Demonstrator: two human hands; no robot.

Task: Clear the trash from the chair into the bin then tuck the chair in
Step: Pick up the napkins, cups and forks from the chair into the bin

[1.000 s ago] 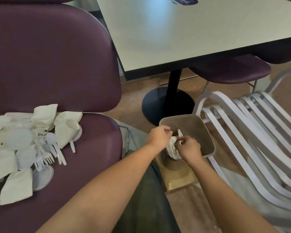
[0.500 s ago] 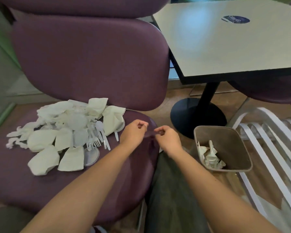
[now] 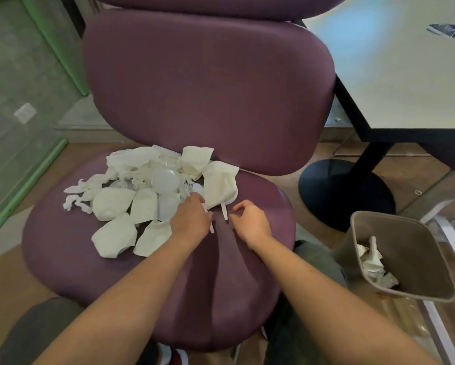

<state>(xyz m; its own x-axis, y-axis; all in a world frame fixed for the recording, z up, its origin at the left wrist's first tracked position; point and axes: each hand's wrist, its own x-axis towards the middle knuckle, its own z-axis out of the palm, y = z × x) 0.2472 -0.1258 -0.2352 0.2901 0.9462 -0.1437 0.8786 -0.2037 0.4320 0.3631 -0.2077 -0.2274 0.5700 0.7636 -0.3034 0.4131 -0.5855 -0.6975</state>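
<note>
Purple chair (image 3: 208, 101): seat bore white trash pile (image 3: 147, 196); left hand (image 3: 191, 219) touched it; bin (image 3: 405, 259) stood beside.

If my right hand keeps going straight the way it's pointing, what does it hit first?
Probably the white utensil handle just ahead of the right hand's fingertips, then the napkin beyond it, though depth is hard to judge.

Open seat front, crowded back-left

Napkins and plastic cutlery (image 3: 152, 198) fill the chair seat's (image 3: 76, 254) back-left; its front and right lie bare. The backrest (image 3: 208, 96) walls off the rear. The bin (image 3: 405, 262) stands right, beside the table's pedestal base (image 3: 345, 191).
</note>
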